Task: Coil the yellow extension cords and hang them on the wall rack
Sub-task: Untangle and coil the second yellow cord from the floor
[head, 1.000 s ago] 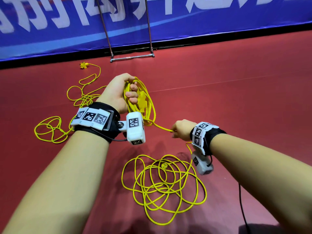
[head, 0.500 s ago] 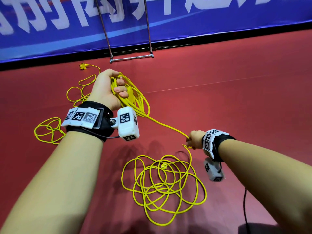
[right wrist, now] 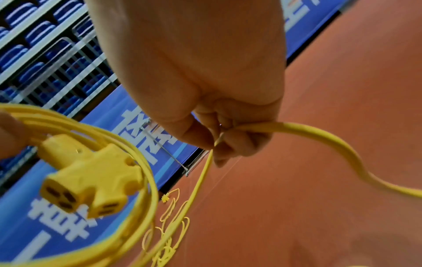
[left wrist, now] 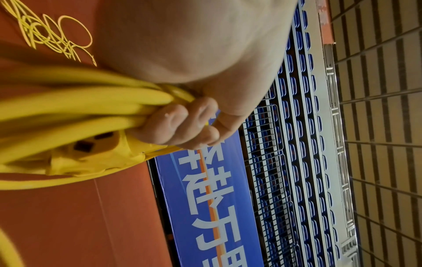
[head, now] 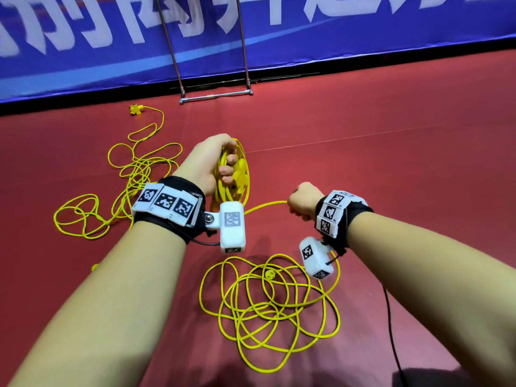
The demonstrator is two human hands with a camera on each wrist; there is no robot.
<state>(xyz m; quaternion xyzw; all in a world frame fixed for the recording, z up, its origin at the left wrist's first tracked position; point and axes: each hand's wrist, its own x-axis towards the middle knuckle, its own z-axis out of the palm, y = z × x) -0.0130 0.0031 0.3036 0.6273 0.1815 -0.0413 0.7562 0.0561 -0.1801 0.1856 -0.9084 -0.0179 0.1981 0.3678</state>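
The yellow extension cord point(head: 268, 297) lies mostly in a loose tangle on the red floor point(head: 391, 163) below your wrists, one strand rising to your hands. Your left hand point(head: 208, 163) wraps its curled fingers round the gathered coil point(head: 240, 174), the three-way socket point(right wrist: 89, 178) hanging against it. Your right hand point(head: 304, 202) pinches the strand, fingers closed round it. A second yellow cord point(head: 134, 180) sprawls to your left, well apart. Beyond stand the metal rack point(head: 216, 94) and the blue banner point(head: 307, 46).
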